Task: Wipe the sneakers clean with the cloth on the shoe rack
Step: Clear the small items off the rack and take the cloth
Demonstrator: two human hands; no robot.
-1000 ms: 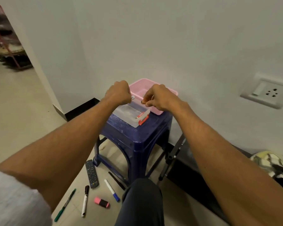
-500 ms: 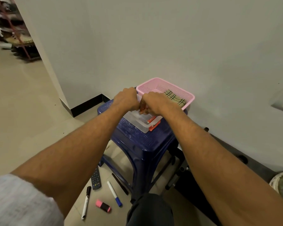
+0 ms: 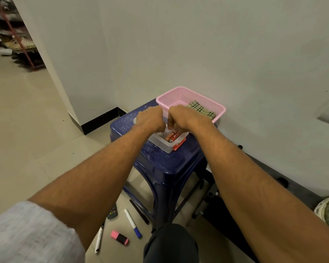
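Sneakers [image 3: 17,43] on far shoe rack [image 3: 27,59]; left hand [image 3: 150,118] and right hand [image 3: 180,117] fisted side by side over clear box [image 3: 165,145] of batteries [image 3: 171,136], what they pinch unclear.

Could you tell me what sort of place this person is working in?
Probably a room in a home: a blue plastic stool against a plain wall, pens and a remote control lying on the tiled floor, and a shoe rack through the doorway.

The single head-worn camera looked forward and down from close above both forearms onto a blue stool [image 3: 160,164] against the white wall [image 3: 198,44]
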